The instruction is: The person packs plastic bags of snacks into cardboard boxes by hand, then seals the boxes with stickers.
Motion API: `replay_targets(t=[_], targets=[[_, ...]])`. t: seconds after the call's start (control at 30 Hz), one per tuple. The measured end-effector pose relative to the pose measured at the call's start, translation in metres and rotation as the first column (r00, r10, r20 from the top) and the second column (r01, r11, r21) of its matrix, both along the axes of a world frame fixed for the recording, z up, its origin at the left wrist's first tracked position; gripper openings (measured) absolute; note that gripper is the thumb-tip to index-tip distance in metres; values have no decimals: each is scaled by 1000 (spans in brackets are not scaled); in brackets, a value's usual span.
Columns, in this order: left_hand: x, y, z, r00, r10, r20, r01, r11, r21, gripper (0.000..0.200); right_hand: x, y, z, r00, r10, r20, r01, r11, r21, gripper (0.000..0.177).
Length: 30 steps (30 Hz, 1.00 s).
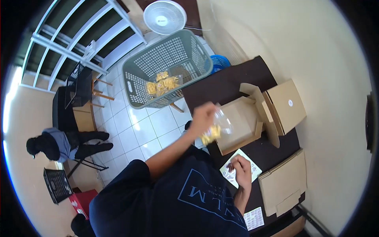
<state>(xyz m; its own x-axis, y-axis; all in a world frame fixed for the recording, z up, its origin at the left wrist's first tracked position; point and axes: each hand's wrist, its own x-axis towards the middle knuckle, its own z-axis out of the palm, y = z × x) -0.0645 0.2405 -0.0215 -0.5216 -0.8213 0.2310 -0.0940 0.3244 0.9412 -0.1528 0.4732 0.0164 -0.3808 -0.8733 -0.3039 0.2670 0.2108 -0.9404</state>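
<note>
My left hand (204, 117) is closed around the top of a clear plastic bag (213, 132) with yellow snack pieces in its lower end. The bag hangs, slightly blurred, beside an open cardboard box (237, 122) on the dark table. My right hand (241, 169) is above a sticker sheet (252, 169) with small printed labels, its fingers curled together. Whatever those fingers may pinch is hidden. Inside the open box only bare cardboard shows.
A grey-green basket (158, 63) with several bags of yellow snacks (167, 83) stands beyond the table. Right are a closed carton (290, 104) and flat cardboard (284, 181). Another label sheet (254, 218), a fan (164, 17), a blue basket (220, 62) and a person (63, 144) are around.
</note>
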Motion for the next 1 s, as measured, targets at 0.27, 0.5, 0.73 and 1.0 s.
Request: replay_targets(t=[0.27,0.5,0.73,1.0], targets=[[15,1,27,761,-629,160,629,775,55,13,-4,-49,19,936,-184,-299,182,983,-35,17],[5,15,40,770,-635,61,609,760,227,32,-12,-62,-10,955,48,-294,-3,989,150,33],[16,5,11,680,-723,121,626,659,418,42,-23,-46,-16,988,-139,70,133,988,84,33],[11,3,18,771,-629,100,532,722,443,39,-26,-32,-18,886,-203,417,224,974,-3,44]])
